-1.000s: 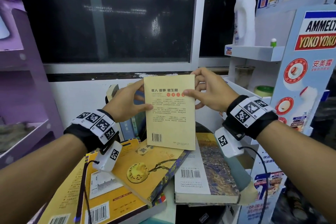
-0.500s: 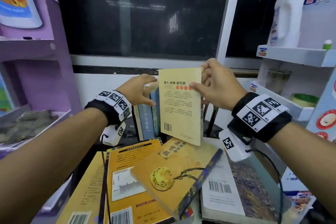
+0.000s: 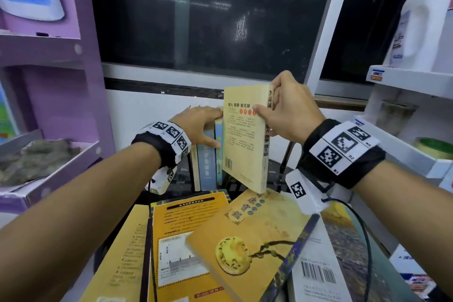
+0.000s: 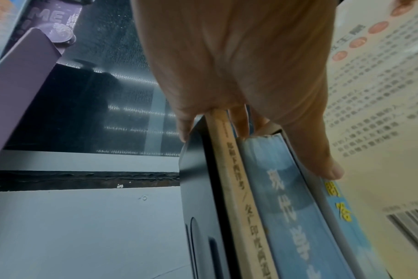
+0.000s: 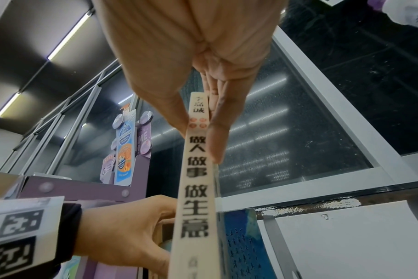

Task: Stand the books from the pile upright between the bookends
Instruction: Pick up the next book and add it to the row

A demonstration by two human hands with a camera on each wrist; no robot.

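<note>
My right hand (image 3: 266, 98) pinches the top of a thin yellow book (image 3: 245, 140), thumb on the back cover and fingers on the far side. The book hangs upright and a little tilted, its lower corner just above the pile (image 3: 247, 243). It is right beside the upright books (image 3: 208, 162), which lean on the black left bookend (image 4: 203, 188). My left hand (image 3: 218, 127) rests on their tops with fairly straight fingers, its thumb (image 4: 322, 160) on a blue spine. The right wrist view shows the yellow spine (image 5: 196, 188) and a grey bookend (image 5: 277, 245) to its right.
A purple shelf unit (image 3: 49, 110) stands at the left. A white rack (image 3: 411, 81) with a detergent bottle (image 3: 421, 22) is at the right. A dark window (image 3: 208, 14) and white wall (image 3: 147, 115) close the back. Several books lie flat in front.
My left hand let go of the yellow book and moved onto the upright books. My right hand alone carried the book forward and turned its spine towards me.
</note>
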